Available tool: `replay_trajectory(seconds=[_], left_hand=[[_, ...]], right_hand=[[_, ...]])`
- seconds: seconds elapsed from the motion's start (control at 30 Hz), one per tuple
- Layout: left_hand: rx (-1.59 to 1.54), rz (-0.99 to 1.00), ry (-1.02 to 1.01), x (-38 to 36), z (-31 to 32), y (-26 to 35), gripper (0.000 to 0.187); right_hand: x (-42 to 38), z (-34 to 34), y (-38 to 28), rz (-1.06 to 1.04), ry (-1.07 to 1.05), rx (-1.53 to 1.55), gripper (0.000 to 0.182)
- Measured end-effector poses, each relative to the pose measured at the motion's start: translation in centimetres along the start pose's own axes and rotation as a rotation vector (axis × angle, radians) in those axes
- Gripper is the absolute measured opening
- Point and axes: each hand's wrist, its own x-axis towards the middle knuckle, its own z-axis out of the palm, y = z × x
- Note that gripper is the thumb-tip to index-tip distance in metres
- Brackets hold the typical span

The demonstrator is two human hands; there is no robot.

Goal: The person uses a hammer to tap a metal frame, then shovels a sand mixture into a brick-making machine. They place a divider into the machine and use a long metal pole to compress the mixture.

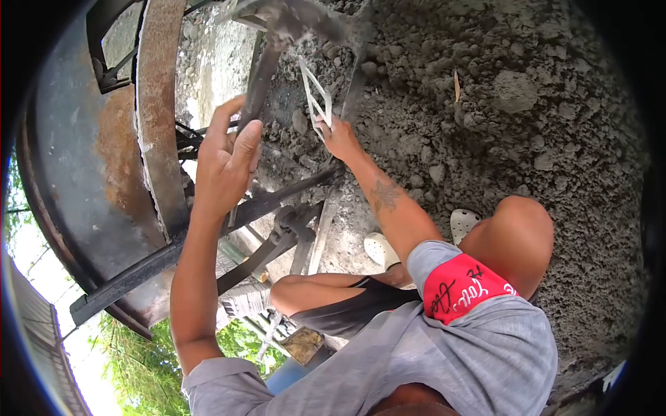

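Observation:
My left hand [227, 159] is closed around the lower end of a dark, dusty bar [262, 83], thumb on one side and fingers on the other. At its upper end the bar meets a crosswise dusty metal piece [305, 19]. To the right, my right hand [341, 140] pinches a thin pale strip [310, 84] bent into a narrow, loop-like shape. The strip stands just above the loose grey soil, beside the bar. My fingertips on the strip are partly hidden.
A large curved, rusty metal drum [104, 159] rises at the left. A dark beam [208, 225] crosses below my left hand. Lumpy grey soil [499, 139] covers the right side. Pale clogs [380, 249] are on the ground near my bent knees; greenery [142, 360] shows at bottom left.

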Motion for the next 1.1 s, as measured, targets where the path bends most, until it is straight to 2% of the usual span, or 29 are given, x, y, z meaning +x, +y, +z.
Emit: replay_trajectory(seconds=[0.07, 0.1, 0.13, 0.23, 0.27, 0.37, 0.4, 0.43, 0.47, 0.53, 0.6, 0.67, 0.73, 0.77, 0.83, 0.87, 0.97, 1.0, 1.07, 1.1], left_hand=[[0.232, 0.267, 0.216, -0.4, 0.3, 1.4, 0.047], [0.292, 0.361, 0.235, 0.0, 0.0, 0.8, 0.048], [0.294, 0.357, 0.235, 0.2, 0.0, 0.3, 0.048], [0.522, 0.271, -0.094, 1.1, 0.3, -2.5, 0.046], [0.594, 0.142, -0.172, 1.6, 0.1, -2.6, 0.046], [0.628, 0.143, -0.198, 1.9, -1.1, 0.4, 0.045], [0.568, 0.169, -0.080, 1.4, -1.1, 1.4, 0.044], [0.511, 0.190, 0.035, 1.1, -1.2, 2.2, 0.043], [0.460, 0.284, 0.178, 1.1, -1.2, 2.5, 0.041], [0.403, 0.490, 0.339, 1.4, -1.9, 2.3, 0.044], [0.394, 0.442, 0.377, 0.1, -1.5, 2.1, 0.039], [0.238, 0.202, 0.342, -1.5, -0.3, -0.1, 0.034], [-0.241, 0.029, 0.311, -3.5, 1.5, -2.5, 0.028], [-0.245, 0.018, 0.309, -4.1, 2.3, -4.3, 0.028], [-0.503, 0.152, 0.461, -5.0, 3.7, -7.1, 0.027], [-0.512, 0.152, 0.463, -5.2, 4.0, -7.2, 0.027], [-0.548, -0.073, 0.415, -6.0, 4.8, -7.7, 0.024], [-0.547, -0.068, 0.418, -6.1, 5.0, -8.0, 0.024], [-0.507, -0.150, 0.332, -6.4, 5.7, -8.8, 0.024], [-0.454, -0.136, 0.329, -6.5, 5.9, -9.3, 0.025]], right_hand=[[0.0, -0.1, 0.1, 0.017, 0.008, 0.041, 0.018], [0.1, -0.3, 0.1, 0.014, 0.003, 0.033, 0.018], [0.1, -0.4, 0.1, 0.010, -0.004, 0.027, 0.018], [0.3, -1.4, -1.5, 0.119, -0.088, -0.031, 0.018], [-0.1, -1.4, -1.6, 0.173, -0.137, -0.073, 0.019], [-1.3, 0.4, 1.6, 0.062, -0.057, -0.024, 0.019], [-2.0, 0.6, 0.9, 0.009, -0.012, -0.012, 0.021], [-2.2, 0.4, 0.4, 0.114, -0.056, -0.009, 0.020], [-2.3, 0.6, 0.3, 0.126, -0.068, -0.009, 0.020], [-1.9, 0.9, -0.1, 0.118, -0.073, -0.042, 0.020], [-1.4, 0.5, -0.8, 0.080, -0.129, -0.074, 0.019], [-0.9, 0.2, -1.3, 0.183, -0.246, -0.028, 0.020], [-0.3, 0.9, 0.1, 0.127, -0.229, 0.005, 0.021], [-0.2, 1.0, 0.2, 0.108, -0.290, -0.004, 0.021], [-0.2, 0.1, -1.6, 0.122, -0.393, -0.046, 0.020], [-0.5, 0.5, -1.2, 0.122, -0.394, -0.055, 0.020], [-2.1, 2.2, -0.3, 0.191, -0.159, -0.097, 0.018], [-2.2, 2.6, 0.8, 0.186, -0.158, -0.096, 0.018], [-2.4, 3.2, 2.3, 0.319, 0.008, 0.028, 0.023], [-2.3, 3.1, 2.8, 0.342, 0.003, 0.057, 0.022]])
